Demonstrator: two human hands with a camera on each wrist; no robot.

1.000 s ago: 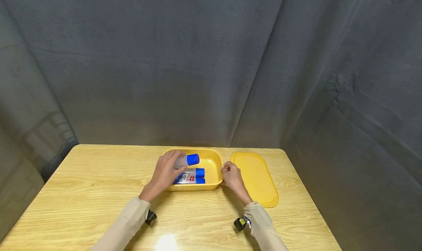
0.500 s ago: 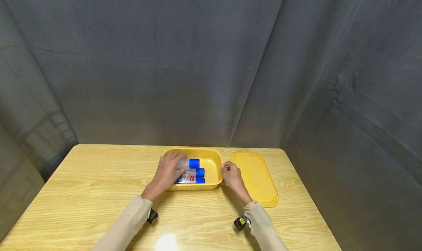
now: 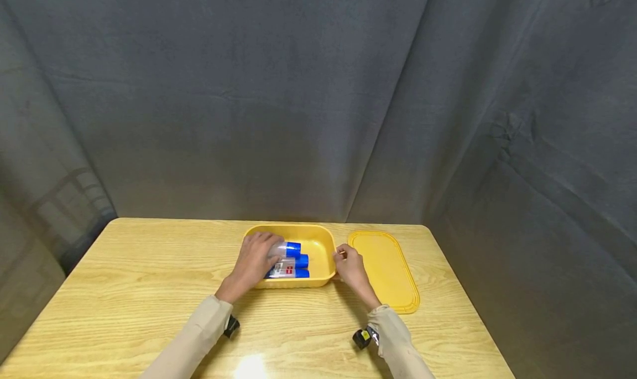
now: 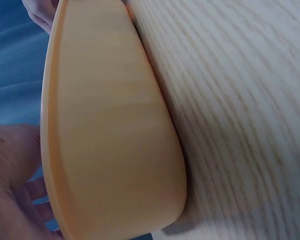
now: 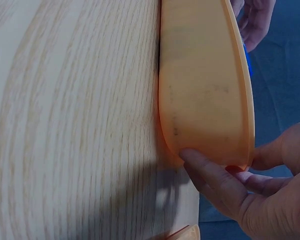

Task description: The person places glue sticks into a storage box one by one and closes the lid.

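A yellow plastic box (image 3: 322,254) lies near the table's far edge. Inside it, two clear glue sticks with blue caps, one the nearer glue stick (image 3: 286,270) with a red label mark, lie side by side. My left hand (image 3: 251,260) reaches over the left rim and grips another glue stick (image 3: 292,250), low in the box behind those two; its left end is hidden by the hand. At the right end of the box, my right hand (image 5: 260,192) pinches the rim between thumb and fingers. In the left wrist view the box's outer wall (image 4: 115,120) hides the glue sticks.
A flat yellow lid (image 3: 385,271) lies on the wooden table (image 3: 149,290), just right of the box and close to the right hand. Dark grey curtains (image 3: 278,102) hang behind the table and along its sides.
My left hand has lowered the held glue stick into the box, nearer to the other two, and the stick has levelled out. The right hand stays at the rim.
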